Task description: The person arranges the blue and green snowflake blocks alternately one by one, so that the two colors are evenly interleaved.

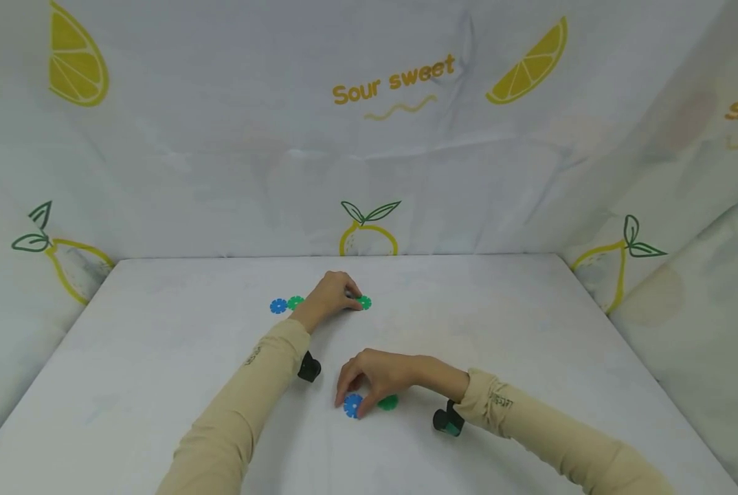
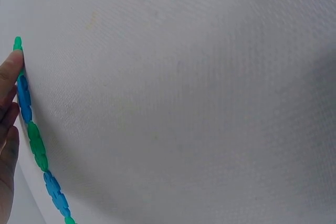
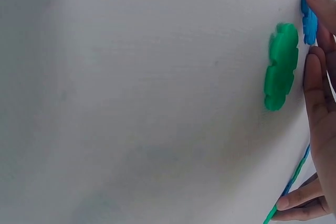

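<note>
A row of blue and green interlocking discs lies toward the far side of the table. A blue disc (image 1: 278, 306) and a green disc (image 1: 295, 302) show at its left; part is hidden behind my left hand (image 1: 330, 295). That hand's thumb and finger pinch the green end disc (image 1: 365, 302), also seen between the fingers in the left wrist view (image 2: 18, 43). Nearer, my right hand (image 1: 378, 375) pinches a loose blue disc (image 1: 353, 405) between thumb and fingers. A separate green disc (image 1: 388, 403) lies on the table just right of it, partly under the hand.
A white cloth covers the table (image 1: 499, 323). A white curtain (image 1: 220, 158) with lemon prints stands behind and at both sides. Black wrist cameras hang under the left sleeve (image 1: 309, 368) and the right sleeve (image 1: 448, 421).
</note>
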`<control>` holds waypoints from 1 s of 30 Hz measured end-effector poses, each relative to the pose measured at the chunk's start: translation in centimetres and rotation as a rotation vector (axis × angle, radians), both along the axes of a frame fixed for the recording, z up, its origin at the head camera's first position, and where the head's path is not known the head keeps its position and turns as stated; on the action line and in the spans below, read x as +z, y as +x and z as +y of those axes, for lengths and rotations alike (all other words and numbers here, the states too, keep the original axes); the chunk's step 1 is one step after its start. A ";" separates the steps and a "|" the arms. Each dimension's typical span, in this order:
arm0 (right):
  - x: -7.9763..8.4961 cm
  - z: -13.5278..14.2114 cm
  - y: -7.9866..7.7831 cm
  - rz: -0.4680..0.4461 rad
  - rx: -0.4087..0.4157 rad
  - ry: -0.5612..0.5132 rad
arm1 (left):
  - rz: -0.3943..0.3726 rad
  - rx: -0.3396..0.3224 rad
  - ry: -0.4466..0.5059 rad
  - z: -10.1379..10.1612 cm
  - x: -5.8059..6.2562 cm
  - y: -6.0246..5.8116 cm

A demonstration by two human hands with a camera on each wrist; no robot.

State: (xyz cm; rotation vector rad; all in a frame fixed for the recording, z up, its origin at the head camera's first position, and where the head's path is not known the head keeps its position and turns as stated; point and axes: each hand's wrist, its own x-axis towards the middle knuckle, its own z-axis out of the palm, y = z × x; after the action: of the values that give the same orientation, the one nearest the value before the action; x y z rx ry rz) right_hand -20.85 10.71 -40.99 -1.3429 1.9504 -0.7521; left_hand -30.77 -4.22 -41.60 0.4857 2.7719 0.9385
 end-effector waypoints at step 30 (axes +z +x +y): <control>0.4 0.8 -0.2 0.033 -0.097 -0.047 | 0.025 -0.013 0.033 -0.2 -0.9 -0.5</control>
State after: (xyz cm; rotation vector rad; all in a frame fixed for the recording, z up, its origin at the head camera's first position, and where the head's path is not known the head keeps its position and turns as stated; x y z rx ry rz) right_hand -21.06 11.49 -40.61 -1.3034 2.0481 -0.8308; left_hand -31.25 -4.40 -42.52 0.5239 2.7757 0.9835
